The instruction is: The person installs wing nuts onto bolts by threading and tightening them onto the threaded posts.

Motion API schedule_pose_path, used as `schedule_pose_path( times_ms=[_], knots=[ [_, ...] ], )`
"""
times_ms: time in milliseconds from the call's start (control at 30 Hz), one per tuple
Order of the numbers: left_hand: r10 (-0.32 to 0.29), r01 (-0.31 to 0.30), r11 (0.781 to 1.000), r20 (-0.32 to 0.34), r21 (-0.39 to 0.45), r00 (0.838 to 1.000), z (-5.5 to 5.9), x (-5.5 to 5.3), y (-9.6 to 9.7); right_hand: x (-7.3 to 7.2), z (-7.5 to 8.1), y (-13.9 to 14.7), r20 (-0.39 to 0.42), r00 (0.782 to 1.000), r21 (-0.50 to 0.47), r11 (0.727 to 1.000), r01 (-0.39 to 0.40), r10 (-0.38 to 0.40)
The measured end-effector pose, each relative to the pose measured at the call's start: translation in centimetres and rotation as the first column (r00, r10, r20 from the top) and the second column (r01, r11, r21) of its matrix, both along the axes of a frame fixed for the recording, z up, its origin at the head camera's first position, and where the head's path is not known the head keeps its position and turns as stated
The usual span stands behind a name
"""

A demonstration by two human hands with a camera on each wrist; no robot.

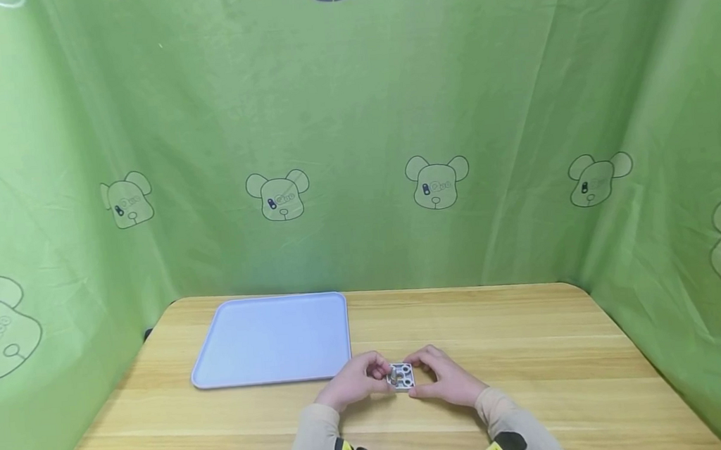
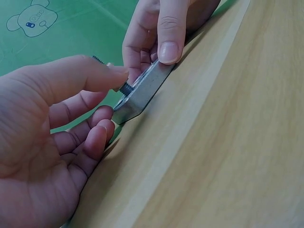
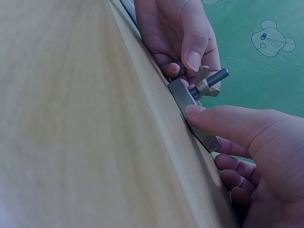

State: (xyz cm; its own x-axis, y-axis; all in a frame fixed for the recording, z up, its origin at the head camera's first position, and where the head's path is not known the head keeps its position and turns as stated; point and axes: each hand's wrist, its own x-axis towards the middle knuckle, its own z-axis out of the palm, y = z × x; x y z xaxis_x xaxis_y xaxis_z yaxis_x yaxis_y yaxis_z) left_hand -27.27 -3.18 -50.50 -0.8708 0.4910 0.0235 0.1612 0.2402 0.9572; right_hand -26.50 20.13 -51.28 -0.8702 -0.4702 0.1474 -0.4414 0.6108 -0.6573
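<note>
A small square metal block with round holes in its face lies on the table between the two hands. A threaded bolt sticks up from it, with a brass-coloured wing nut partway down the thread. My left hand pinches the wing nut between thumb and forefinger; its other fingers curl near the block's corner. Holding the block by its sides, my right hand has its thumb on the near edge and its fingers on the far side. In the left wrist view the left thumb hides most of the wing nut.
A pale blue rectangular tray lies at the table's back left, its near right corner close to the left hand. Green curtains printed with bear heads enclose the back and sides of the wooden table.
</note>
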Motion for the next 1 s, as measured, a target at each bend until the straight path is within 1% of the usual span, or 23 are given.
schedule_pose_path(
  times_ms=[200,333,533,767,900,1000],
  knots=[
    [-0.002,0.001,0.999,-0.024,-0.035,1.0,0.14,0.08,0.04,0.06,0.09,0.01,0.003,1.0,-0.004,1.0,-0.002,0.002],
    [0.006,-0.011,0.997,-0.059,-0.074,0.998,0.14,0.09,0.11,0.14,0.17,-0.03,0.003,1.0,-0.001,1.0,-0.004,0.004],
    [0.016,-0.026,0.994,-0.096,-0.102,0.995,0.28,0.2,0.19,0.08,0.19,-0.01,0.007,1.0,0.0,1.0,0.001,-0.001],
    [0.012,-0.025,0.992,-0.103,-0.122,0.995,0.2,0.13,0.13,0.11,0.16,-0.02,0.01,1.0,0.009,1.0,0.009,-0.009],
    [0.009,-0.02,0.992,-0.088,-0.124,0.996,0.22,0.16,0.04,0.01,-0.09,0.03,0.008,1.0,0.011,1.0,0.011,-0.011],
    [0.006,-0.013,0.995,-0.073,-0.102,0.997,0.37,0.19,0.02,-0.1,-0.21,0.05,0.0,1.0,0.009,1.0,0.007,-0.007]
  ],
)
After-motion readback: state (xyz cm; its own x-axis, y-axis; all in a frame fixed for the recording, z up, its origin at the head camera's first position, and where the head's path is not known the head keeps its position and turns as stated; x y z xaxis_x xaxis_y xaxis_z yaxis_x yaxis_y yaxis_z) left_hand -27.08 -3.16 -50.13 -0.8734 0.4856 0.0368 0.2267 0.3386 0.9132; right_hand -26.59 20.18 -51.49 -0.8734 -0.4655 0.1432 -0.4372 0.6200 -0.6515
